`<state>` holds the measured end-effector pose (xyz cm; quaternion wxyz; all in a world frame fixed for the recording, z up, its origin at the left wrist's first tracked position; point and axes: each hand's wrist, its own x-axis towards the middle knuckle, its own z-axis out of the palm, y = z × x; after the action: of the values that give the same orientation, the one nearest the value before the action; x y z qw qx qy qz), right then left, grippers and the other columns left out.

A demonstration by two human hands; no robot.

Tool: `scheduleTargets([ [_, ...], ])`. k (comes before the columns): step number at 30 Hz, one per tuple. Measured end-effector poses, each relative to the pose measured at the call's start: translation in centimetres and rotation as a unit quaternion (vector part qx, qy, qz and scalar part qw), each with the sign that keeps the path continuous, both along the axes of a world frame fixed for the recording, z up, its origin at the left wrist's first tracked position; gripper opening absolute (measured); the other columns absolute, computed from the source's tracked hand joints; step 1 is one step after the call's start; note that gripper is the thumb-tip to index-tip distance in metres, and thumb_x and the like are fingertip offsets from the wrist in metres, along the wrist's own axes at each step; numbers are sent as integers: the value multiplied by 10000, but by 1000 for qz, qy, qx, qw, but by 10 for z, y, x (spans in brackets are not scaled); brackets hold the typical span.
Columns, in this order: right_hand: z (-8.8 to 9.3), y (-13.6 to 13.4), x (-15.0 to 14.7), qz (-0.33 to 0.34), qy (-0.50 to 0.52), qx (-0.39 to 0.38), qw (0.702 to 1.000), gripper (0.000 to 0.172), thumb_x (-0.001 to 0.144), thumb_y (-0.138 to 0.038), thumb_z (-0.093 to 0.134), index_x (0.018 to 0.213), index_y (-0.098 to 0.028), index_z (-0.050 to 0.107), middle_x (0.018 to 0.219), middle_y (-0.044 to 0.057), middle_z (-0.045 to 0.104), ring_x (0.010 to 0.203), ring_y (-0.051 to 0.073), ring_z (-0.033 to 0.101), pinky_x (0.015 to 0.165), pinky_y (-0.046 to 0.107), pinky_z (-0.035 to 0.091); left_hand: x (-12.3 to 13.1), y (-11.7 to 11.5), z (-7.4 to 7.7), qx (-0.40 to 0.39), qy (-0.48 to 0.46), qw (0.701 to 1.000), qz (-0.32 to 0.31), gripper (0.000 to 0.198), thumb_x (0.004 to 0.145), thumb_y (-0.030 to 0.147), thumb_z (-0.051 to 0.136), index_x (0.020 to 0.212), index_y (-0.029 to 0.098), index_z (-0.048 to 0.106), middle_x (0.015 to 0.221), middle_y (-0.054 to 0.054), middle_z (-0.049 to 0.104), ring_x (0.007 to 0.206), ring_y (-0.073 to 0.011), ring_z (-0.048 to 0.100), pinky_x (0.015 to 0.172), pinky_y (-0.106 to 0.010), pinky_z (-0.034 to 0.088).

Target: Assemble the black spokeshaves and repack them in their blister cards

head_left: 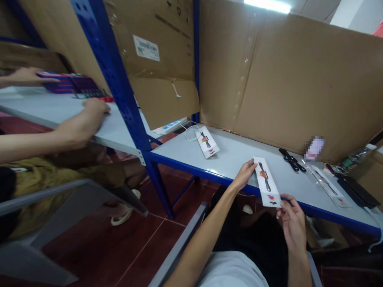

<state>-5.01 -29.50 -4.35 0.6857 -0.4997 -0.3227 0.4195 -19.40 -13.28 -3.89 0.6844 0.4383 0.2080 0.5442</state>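
A long white printed package (275,187), showing a dark-handled tool and an orange patch, is tilted over the table's front edge between my hands. My left hand (245,173) pinches its upper left edge, thumb on the face. At the lower right corner my right hand (291,217) grips the package with its fingertips. A similar white package (212,146) lies on the table to the left, with a white cable beside it. To the right, several black-handled pieces (292,160) rest on the table, next to a clear plastic sleeve (326,185) with a card in it.
The grey table (236,153) has a blue metal edge and a cardboard wall (287,79) behind. A black case (357,192) and a plastic bottle (353,160) stand at the right. A blue post (112,75) divides off another person's table, where that person's hand (95,105) rests.
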Motion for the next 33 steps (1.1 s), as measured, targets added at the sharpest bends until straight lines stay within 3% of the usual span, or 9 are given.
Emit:
scheduleTargets([
  [4, 2, -3, 7, -12, -65, 3, 998, 516, 685, -404, 867, 1112, -220, 644, 658, -49, 620, 480, 100, 514, 441, 206, 441, 0, 2, -5, -21, 12, 995, 92, 470, 842, 243, 734, 1296, 155, 649, 1386, -154, 643, 1393, -301, 504, 1187, -397, 332],
  [8, 10, -8, 20, -49, -139, 4, 989, 559, 746, -462, 817, 1208, -211, 629, 640, -50, 600, 488, 125, 537, 452, 236, 463, -4, 1, -6, -31, 19, 992, 120, 537, 858, 203, 708, 1379, 147, 592, 1442, -181, 596, 1403, -296, 501, 1193, -385, 334],
  [15, 18, -13, 36, -98, -207, -3, 973, 514, 764, -484, 783, 1162, -167, 708, 619, -29, 614, 489, 140, 560, 499, 270, 483, -6, -3, -5, 1, 49, 990, 133, 510, 892, 265, 676, 1388, 180, 595, 1475, -165, 575, 1409, -291, 501, 1200, -397, 351],
  [19, 17, -6, 41, -92, -245, -24, 965, 458, 784, -503, 744, 1072, -147, 742, 566, -12, 619, 483, 159, 562, 498, 285, 489, -6, -7, -8, 43, 79, 980, 178, 531, 911, 291, 646, 1425, 189, 565, 1495, -154, 559, 1418, -277, 492, 1213, -398, 335],
  [22, 18, 14, 35, -87, -283, -25, 955, 397, 812, -488, 693, 1013, -151, 753, 542, -11, 620, 465, 165, 562, 493, 292, 493, -6, -11, -8, 65, 80, 972, 213, 553, 907, 297, 650, 1444, 205, 550, 1501, -137, 557, 1433, -265, 474, 1222, -373, 318],
  [26, 20, 64, 5, -48, -321, 4, 946, 352, 860, -430, 596, 1006, -157, 762, 576, -5, 646, 471, 172, 584, 479, 301, 503, -9, -15, -6, 76, 85, 972, 207, 571, 932, 332, 614, 1479, 207, 508, 1525, -149, 529, 1443, -257, 465, 1209, -370, 340],
  [30, 22, 114, -31, 17, -331, 40, 942, 280, 886, -364, 579, 993, -214, 790, 683, 14, 724, 565, 186, 663, 570, 324, 559, -15, -16, -8, 78, 109, 969, 208, 631, 917, 399, 643, 1495, 194, 493, 1540, -170, 507, 1454, -282, 450, 1196, -381, 365],
  [33, 22, 126, -39, 11, -333, 62, 941, 218, 870, -300, 610, 973, -271, 800, 735, 8, 751, 673, 204, 711, 683, 347, 587, -19, -16, -8, 75, 136, 963, 218, 650, 914, 434, 645, 1496, 185, 495, 1531, -181, 514, 1447, -299, 458, 1184, -412, 386],
])
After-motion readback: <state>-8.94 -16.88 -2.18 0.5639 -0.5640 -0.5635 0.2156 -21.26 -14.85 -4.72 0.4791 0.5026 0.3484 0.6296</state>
